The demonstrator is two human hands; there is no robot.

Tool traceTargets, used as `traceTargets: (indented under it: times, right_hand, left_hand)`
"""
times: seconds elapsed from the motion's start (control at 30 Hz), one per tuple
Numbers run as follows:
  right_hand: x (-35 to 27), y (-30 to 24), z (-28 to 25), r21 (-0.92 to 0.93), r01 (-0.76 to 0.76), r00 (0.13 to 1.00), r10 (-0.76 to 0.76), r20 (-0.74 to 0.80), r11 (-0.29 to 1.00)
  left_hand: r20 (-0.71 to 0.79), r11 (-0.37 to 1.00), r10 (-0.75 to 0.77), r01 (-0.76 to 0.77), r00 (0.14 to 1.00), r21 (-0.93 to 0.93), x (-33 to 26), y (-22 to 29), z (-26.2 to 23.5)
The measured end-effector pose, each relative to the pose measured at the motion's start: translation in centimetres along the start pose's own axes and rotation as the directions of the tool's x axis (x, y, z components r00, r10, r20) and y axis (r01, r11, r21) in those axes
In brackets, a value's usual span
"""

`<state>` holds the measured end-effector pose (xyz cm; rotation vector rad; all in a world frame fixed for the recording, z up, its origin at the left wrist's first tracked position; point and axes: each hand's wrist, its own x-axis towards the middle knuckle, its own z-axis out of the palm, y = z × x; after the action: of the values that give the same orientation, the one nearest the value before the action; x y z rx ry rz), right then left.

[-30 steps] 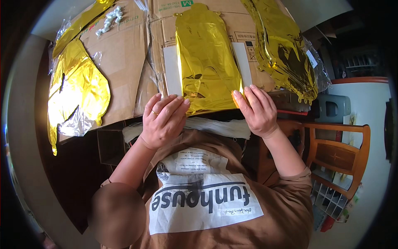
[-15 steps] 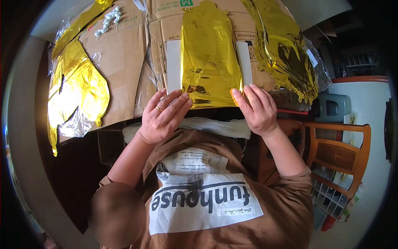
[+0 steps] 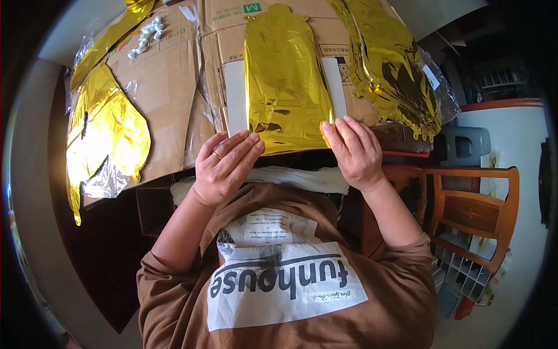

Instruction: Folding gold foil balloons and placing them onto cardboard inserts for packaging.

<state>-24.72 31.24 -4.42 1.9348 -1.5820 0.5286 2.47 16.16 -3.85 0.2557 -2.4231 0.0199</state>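
A gold foil balloon (image 3: 285,64), flat and uninflated, lies over a white board (image 3: 236,96) whose sides show past it. My left hand (image 3: 228,166) rests at the foil's lower left corner, fingers stretched out over its edge, with a ring on one finger. At the lower right corner is my right hand (image 3: 357,154), thumb and fingers close together. A small orange piece (image 3: 325,135) shows along that thumb, apparently held there; its kind is unclear. Between the hands, the foil's shiny lower edge reaches the front of the cardboard.
Cardboard (image 3: 168,110) covers the work surface. More gold foil balloons lie at left (image 3: 110,128) and right (image 3: 395,64). White knotted pieces (image 3: 148,38) sit at the far left. White strands (image 3: 302,179) hang across my lap. A wooden chair (image 3: 471,212) stands at right.
The whole view has shifted slightly, so foil and hands appear a little further left. Both hands keep their places at the foil's lower corners.
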Motion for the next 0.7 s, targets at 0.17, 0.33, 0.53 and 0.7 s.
traceTargets:
  times: [0.17,0.33,0.53,0.7]
  right_hand:
    - [0.1,0.1,-0.6,0.028,-0.005,1.0,0.005,0.011,1.0]
    - [0.2,0.2,-1.0,0.048,0.014,1.0,-0.015,0.005,0.999]
    - [0.4,0.1,-1.7,0.078,0.016,1.0,-0.017,0.011,0.997]
    - [2.6,1.0,-5.1,0.206,0.041,0.997,-0.052,0.048,0.978]
  left_hand:
    - [-0.011,0.999,0.03,-0.03,0.999,0.011,0.0,0.1,-0.1]
    - [-0.028,0.999,0.044,-0.043,0.999,0.018,-0.2,0.2,-0.2]
    - [-0.035,0.998,0.056,-0.057,0.998,-0.012,0.0,0.3,-0.6]
    - [-0.005,0.98,0.047,-0.048,0.999,-0.195,3.1,-0.2,-4.2]
